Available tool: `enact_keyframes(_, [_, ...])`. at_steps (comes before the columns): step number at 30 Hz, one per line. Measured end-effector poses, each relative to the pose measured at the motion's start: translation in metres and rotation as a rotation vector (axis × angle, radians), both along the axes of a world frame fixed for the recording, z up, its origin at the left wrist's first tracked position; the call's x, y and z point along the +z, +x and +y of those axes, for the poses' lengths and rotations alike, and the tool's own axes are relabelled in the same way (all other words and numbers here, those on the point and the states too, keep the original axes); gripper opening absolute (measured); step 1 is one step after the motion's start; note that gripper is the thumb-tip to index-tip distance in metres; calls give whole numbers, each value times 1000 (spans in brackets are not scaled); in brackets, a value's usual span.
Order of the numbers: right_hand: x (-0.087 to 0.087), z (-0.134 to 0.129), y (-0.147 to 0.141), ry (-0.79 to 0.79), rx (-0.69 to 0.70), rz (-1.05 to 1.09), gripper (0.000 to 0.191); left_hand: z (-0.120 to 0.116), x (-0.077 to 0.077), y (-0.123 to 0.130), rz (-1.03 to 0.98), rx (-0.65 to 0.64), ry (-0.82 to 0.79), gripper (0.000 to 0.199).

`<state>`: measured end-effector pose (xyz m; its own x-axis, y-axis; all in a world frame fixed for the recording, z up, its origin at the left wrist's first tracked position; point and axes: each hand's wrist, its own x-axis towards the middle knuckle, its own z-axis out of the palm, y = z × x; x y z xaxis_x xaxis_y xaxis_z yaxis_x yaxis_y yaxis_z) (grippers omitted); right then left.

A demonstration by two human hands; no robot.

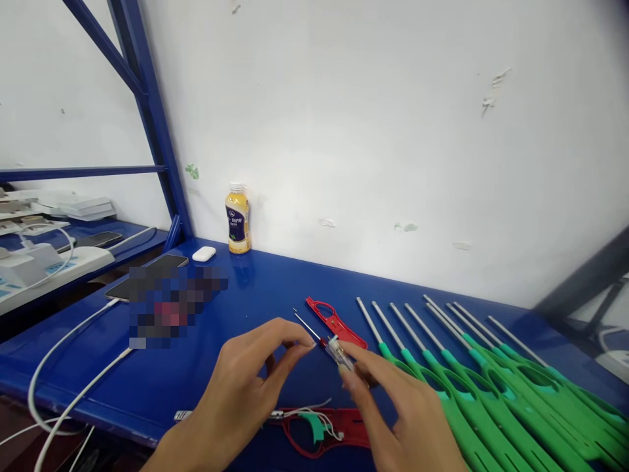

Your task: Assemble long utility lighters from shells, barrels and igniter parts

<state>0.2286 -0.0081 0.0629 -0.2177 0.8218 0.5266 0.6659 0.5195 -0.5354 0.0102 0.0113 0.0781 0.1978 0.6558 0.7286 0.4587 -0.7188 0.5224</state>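
Observation:
My right hand [398, 400] grips a small clear lighter fuel tank [340, 356] with a whitish top, between thumb and fingers. Close by on the left, my left hand [258, 380] is closed in a pinch; a tiny pale bit shows at its fingertips, too small to name. Below both hands lies an opened red lighter shell half [351, 423], holding white wires and a green trigger [314, 426]. Beyond them rests the other red shell half [334, 322]. A thin screwdriver [308, 326] lies beside it, its handle partly hidden behind the fuel tank.
Several green long-nosed lighters [491, 387] lie side by side at the right. A yellow bottle [238, 219] and a white earbud case [204, 254] stand near the wall. Phones with white charging cables [81, 321] lie at the left of the blue table [275, 282].

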Motion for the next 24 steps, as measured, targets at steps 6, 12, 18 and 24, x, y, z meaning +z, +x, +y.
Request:
enact_keyframes(6, [-1, -6, -8, -6, -19, 42, 30, -4, 0, 4, -28, 11, -27, 19])
enact_keyframes(12, [-1, -4, -7, 1, 47, 16, 30, -5, 2, 4, -24, 8, -47, 23])
enact_keyframes(18, [-4, -3, -6, 58, 63, -13, 33, -3, -5, 4, -42, -5, -54, 32])
enact_keyframes(24, [-17, -3, -9, 70, 102, 43, 35, -3, -8, 4, 1, -11, 40, 34])
